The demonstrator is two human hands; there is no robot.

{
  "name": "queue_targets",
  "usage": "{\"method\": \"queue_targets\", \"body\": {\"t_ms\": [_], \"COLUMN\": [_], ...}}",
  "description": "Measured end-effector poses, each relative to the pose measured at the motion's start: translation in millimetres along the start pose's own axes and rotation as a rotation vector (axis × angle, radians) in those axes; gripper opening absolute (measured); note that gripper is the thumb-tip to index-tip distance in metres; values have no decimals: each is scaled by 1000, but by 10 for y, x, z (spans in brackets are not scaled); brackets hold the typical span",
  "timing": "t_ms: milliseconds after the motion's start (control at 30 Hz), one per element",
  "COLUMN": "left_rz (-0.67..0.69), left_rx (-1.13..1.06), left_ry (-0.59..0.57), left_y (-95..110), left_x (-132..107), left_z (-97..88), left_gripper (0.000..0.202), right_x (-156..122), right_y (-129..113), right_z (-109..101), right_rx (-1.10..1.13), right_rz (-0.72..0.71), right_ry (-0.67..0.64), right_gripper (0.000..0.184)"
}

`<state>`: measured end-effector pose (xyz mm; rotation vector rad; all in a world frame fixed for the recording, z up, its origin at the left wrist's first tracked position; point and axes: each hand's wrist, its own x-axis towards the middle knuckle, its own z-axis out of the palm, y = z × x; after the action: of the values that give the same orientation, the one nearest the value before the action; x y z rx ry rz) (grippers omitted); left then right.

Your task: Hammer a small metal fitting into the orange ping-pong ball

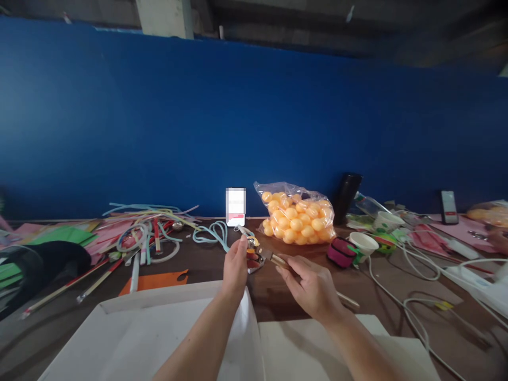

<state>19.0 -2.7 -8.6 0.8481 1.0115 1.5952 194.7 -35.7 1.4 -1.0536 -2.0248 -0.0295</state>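
Note:
In front of me, my left hand point(236, 262) is closed on a small shiny metal piece point(251, 244) with rounded silver parts and some orange on it. Its exact kind I cannot make out. My right hand point(311, 283) grips a short tan stick-like tool point(280, 261), fingers wrapped round its near end. The tool's greyish tip points left and sits close beside the shiny piece; whether they touch I cannot tell. Behind both hands lies a clear plastic bag of orange balls point(296, 219).
A phone point(236, 207) stands against the blue wall. Light blue tubing point(212, 233), coloured paper and sticks spread to the left. Rightward are a magenta pouch point(341, 252), a paper cup point(363, 244), a black bottle point(347, 196) and white cables. White board point(159, 328) lies under my forearms.

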Motion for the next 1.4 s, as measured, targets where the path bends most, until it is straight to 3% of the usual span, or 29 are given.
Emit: {"method": "queue_targets", "body": {"t_ms": [433, 600, 1400], "left_rz": [-1, 19, 26], "left_rx": [-7, -18, -20], "left_ry": [30, -38, -23], "left_y": [15, 20, 35], "left_x": [-6, -25, -31], "left_z": [26, 21, 18], "left_gripper": [52, 50, 49], "right_x": [-17, -16, -2], "right_y": [-9, -14, -23], "right_z": [13, 14, -8], "right_rx": [45, 25, 16], "right_rz": [-44, -22, -13], "right_ry": [66, 31, 11], "right_gripper": [25, 24, 24]}}
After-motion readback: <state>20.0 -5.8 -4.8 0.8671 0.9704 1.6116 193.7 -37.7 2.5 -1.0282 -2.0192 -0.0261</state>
